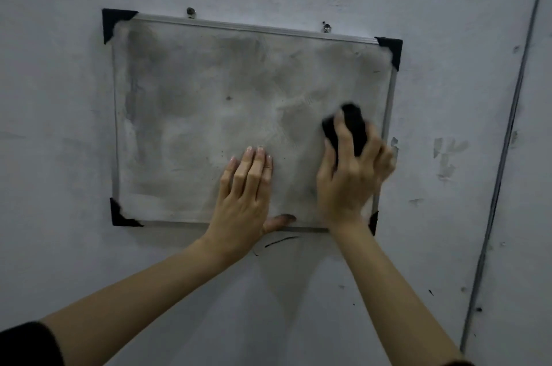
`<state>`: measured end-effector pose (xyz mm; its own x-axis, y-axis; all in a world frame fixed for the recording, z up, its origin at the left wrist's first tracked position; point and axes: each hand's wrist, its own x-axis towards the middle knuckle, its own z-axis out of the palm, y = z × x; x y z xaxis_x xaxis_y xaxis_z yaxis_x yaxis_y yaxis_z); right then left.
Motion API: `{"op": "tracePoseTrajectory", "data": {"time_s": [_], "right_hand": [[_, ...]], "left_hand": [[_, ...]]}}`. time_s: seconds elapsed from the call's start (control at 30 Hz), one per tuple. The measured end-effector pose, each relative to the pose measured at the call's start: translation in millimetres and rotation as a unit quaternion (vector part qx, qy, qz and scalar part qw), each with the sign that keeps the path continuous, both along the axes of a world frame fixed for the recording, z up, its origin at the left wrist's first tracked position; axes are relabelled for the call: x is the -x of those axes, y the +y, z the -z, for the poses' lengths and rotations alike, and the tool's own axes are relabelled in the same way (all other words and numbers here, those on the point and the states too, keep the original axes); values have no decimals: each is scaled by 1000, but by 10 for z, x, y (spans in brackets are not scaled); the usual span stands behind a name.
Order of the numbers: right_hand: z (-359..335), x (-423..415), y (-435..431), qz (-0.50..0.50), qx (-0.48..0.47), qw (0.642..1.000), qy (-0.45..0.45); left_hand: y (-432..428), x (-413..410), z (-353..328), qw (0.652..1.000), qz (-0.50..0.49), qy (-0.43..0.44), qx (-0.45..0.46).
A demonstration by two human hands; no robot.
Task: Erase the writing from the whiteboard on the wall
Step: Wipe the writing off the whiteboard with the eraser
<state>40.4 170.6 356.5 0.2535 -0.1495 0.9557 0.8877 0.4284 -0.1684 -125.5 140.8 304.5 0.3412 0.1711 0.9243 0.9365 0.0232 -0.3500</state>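
Observation:
A small whiteboard (pixel 209 103) with a metal frame and black corner caps hangs on the grey wall. Its surface is smeared grey all over, with no readable writing. My left hand (pixel 245 189) lies flat on the board's lower middle, fingers together, thumb along the bottom frame. My right hand (pixel 352 174) presses a black eraser (pixel 348 127) against the board's right side, near the right frame. The eraser looks blurred.
Two screws (pixel 190 11) (pixel 326 27) hold the board at its top edge. A thin cable (pixel 507 138) runs down the wall at the right. A black marker stroke (pixel 280 241) marks the wall just below the board. Scuffed patches (pixel 445 156) sit right of the board.

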Motion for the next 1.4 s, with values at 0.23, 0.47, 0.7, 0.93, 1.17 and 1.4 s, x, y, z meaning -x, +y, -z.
{"op": "tracePoseTrajectory", "data": {"time_s": [0.23,0.47,0.7,0.93,1.17,1.4], "right_hand": [[-801,516,-42,-28,-11,1000,0],[-144,532,-87,-26,-29,983,-182],[-696,476,-22,-26,-40,999,-20],[-991,1236,-148,-10,-40,999,25],[-244,1360,-213,-14,-40,981,-187],[-609,831,-123,14,-36,999,-38]], "left_hand": [[-23,-9,6,1000,23,-7,1],[-178,81,-17,997,59,-2,58],[-446,542,-111,996,65,-41,38],[-381,1155,-184,996,77,-29,34],[-372,1444,-117,996,86,2,33],[-416,1626,-216,990,139,-23,-4]]}}
